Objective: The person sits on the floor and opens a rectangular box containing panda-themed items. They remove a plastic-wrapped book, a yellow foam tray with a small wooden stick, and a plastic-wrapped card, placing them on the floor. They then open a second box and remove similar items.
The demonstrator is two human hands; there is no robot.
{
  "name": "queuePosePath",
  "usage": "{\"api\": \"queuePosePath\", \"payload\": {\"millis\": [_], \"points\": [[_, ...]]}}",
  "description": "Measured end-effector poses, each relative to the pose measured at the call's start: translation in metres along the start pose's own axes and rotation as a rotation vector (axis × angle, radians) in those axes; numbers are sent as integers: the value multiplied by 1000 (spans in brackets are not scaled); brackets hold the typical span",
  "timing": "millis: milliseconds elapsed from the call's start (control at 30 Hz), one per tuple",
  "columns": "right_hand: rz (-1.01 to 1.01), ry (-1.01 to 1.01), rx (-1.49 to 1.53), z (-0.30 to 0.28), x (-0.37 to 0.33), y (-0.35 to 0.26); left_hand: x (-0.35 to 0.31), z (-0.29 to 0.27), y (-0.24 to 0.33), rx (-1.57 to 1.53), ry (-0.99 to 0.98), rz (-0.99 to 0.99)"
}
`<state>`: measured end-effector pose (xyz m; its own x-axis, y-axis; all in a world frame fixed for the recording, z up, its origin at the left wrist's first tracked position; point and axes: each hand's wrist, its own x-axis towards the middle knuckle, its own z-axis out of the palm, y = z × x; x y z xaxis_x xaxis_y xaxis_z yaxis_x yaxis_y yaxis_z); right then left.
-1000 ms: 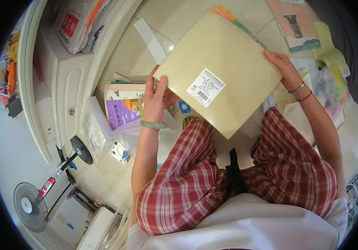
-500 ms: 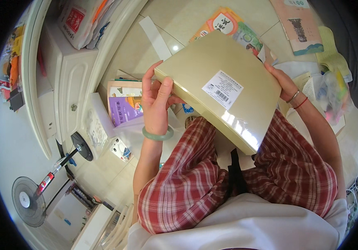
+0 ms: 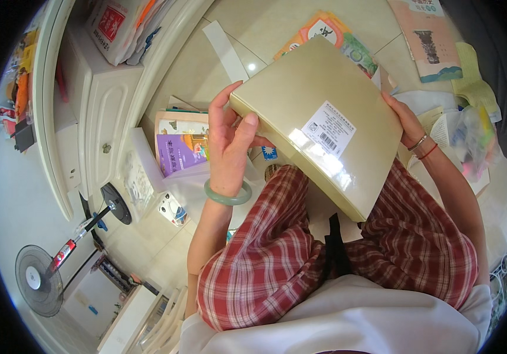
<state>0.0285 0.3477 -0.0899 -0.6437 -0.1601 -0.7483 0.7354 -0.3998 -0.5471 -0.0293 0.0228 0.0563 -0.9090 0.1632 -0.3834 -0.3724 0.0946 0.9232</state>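
Observation:
A flat, shiny gold-coloured box (image 3: 300, 94) is held tilted above my lap, between both hands. A white barcode label (image 3: 329, 128) is stuck on the face turned toward me. My left hand (image 3: 230, 141), with a green bangle at the wrist, grips the box's left corner, thumb at the near edge and fingers partly hidden behind. At the right edge my right hand (image 3: 404, 120) holds on, its thumb near the top face and its other fingers mostly hidden underneath. Part of the box's near side wall shows as a narrow strip.
Below lie my legs in red plaid trousers (image 3: 253, 271). Books (image 3: 180, 153) lie on the floor at the left, with colourful booklets (image 3: 348, 44) beyond the box. A peach book (image 3: 427, 44) and a clear plastic bag (image 3: 474, 141) are at the right. A standing fan (image 3: 38, 280) and white cabinet (image 3: 103, 124) are at the left.
The box has shifted slightly to the right with both hands, and its tilt has changed a little. Both hands keep their hold.

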Motion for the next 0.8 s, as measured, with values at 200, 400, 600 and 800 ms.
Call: {"api": "queuePosePath", "payload": {"millis": [200, 400, 600, 800], "points": [[-44, 18, 13, -2, 1, 1, 2, 2, -4, 2, 20, 25], [-24, 4, -11, 0, 1, -3, 0, 2, -11, 30, 89, 35], [-20, 9, 16, -1, 3, 2, 5, -5, -9, -50, 67, -25], [-53, 47, -13, -8, 6, 3, 8, -9, -17, 21, 45, -29]]}}
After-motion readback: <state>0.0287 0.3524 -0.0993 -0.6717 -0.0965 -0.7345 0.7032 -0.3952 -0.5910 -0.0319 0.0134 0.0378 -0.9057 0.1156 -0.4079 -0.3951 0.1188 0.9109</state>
